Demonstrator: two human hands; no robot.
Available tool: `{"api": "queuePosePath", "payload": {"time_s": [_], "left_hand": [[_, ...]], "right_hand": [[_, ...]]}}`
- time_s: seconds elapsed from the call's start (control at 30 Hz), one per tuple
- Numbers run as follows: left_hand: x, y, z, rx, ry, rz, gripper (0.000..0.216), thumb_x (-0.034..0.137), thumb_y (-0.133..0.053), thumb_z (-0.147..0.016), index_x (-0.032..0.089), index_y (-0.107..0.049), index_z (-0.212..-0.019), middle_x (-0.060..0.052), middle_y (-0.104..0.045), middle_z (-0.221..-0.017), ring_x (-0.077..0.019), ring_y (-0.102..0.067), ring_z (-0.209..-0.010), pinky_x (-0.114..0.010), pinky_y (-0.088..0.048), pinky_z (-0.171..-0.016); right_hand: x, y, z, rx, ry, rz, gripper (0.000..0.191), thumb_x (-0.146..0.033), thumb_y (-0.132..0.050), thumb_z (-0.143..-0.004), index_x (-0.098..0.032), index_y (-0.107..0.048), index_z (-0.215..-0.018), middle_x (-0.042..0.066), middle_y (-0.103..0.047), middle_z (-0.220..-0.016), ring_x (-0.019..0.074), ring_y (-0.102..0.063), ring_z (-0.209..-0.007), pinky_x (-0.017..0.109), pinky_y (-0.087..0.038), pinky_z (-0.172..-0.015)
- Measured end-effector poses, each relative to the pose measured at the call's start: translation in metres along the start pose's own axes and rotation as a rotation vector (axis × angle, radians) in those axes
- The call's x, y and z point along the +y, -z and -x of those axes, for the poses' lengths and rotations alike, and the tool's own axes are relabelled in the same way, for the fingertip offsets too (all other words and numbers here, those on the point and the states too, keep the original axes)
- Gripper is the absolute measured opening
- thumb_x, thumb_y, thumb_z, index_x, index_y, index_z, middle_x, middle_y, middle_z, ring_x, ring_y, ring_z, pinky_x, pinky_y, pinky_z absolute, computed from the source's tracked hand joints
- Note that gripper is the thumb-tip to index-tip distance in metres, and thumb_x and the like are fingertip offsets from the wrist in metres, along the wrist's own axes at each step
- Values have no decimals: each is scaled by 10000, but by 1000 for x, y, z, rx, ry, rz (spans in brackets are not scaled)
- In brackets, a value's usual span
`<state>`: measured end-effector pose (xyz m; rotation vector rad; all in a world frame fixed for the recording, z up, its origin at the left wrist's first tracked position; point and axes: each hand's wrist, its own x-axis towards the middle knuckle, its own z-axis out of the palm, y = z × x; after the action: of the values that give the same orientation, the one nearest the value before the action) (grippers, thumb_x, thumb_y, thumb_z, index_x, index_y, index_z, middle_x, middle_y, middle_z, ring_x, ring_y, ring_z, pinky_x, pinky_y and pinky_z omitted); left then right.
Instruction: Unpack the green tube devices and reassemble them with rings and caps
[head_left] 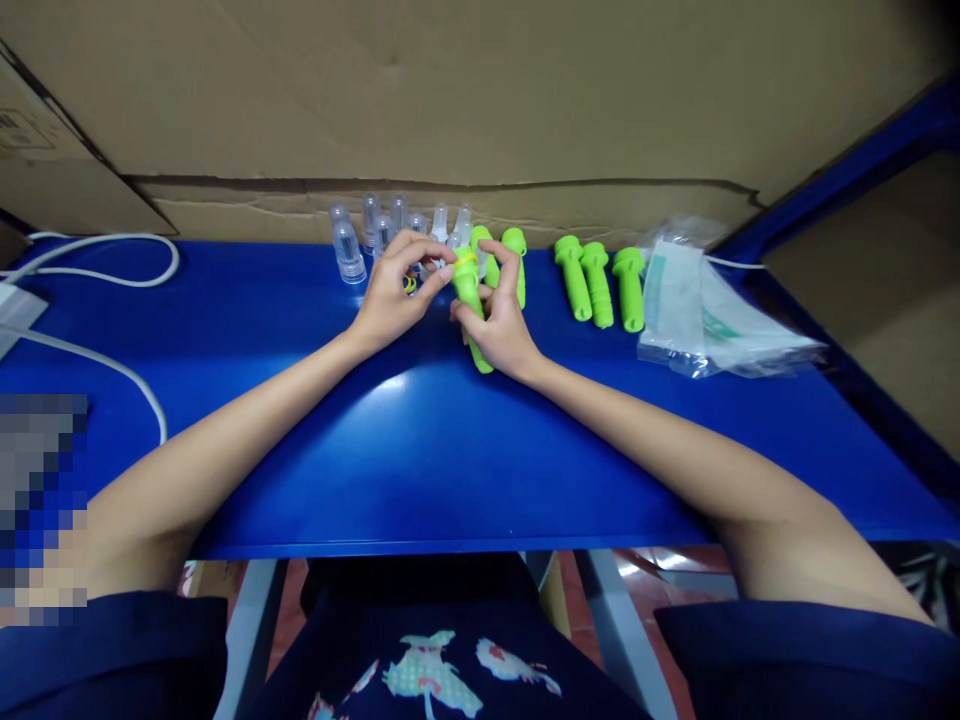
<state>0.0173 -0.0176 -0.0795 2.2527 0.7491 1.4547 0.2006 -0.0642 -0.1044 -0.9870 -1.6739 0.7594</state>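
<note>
In the middle of the head view, my right hand (pixel 504 318) is wrapped round a lime-green flashlight-shaped plastic handle (pixel 469 290), which is tilted with its wide end away from me. A thin yellow ring (pixel 466 259) sits around that wide end. My left hand (pixel 401 283) pinches at the ring's left edge with thumb and index finger. Beneath the left fingers, small yellow rings (pixel 409 285) lie on the table, partly hidden. Behind my hands stand several clear plastic tubes (pixel 348 250), and two more green handles (pixel 516 242) are partly covered by my right hand.
Three green handles (pixel 595 283) lie to the right, beside clear plastic bags (pixel 701 300) with white and green sheets. A cardboard wall (pixel 480 100) closes off the back of the blue table (pixel 405 450). White cables (pixel 112 270) run along the left.
</note>
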Motion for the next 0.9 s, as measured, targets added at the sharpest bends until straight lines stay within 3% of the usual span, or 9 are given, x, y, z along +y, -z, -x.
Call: {"api": "queuePosePath", "payload": {"time_s": [0.27, 0.67, 0.9], "left_hand": [[-13, -12, 6, 76, 31, 239, 475, 645, -768, -885, 214, -662, -1052, -47, -690, -1061, -144, -722, -944, -270, -618, -839], [-9, -12, 6, 56, 50, 176, 552, 687, -809, -817, 203, -682, -1049, -47, -732, -1033, -161, -731, -954, -255, -571, -749], [3, -8, 4, 40, 53, 203, 509, 657, -842, -802, 179, -703, -909, -30, -737, -916, -104, -673, -772, -221, -485, -664]], "right_hand": [[-6, 1, 3, -70, 6, -23, 599, -546, -638, -1020, -348, -237, -1419, -31, -563, -824, 136, -611, -557, 272, -554, -469], [-6, 3, 1, -75, -48, -124, 613, -613, -696, -965, -327, -275, -1307, -53, -571, -798, 122, -604, -521, 254, -554, -437], [-6, 3, 1, -91, -49, -172, 616, -609, -732, -937, -323, -284, -1250, -87, -551, -742, 123, -598, -482, 270, -570, -432]]}}
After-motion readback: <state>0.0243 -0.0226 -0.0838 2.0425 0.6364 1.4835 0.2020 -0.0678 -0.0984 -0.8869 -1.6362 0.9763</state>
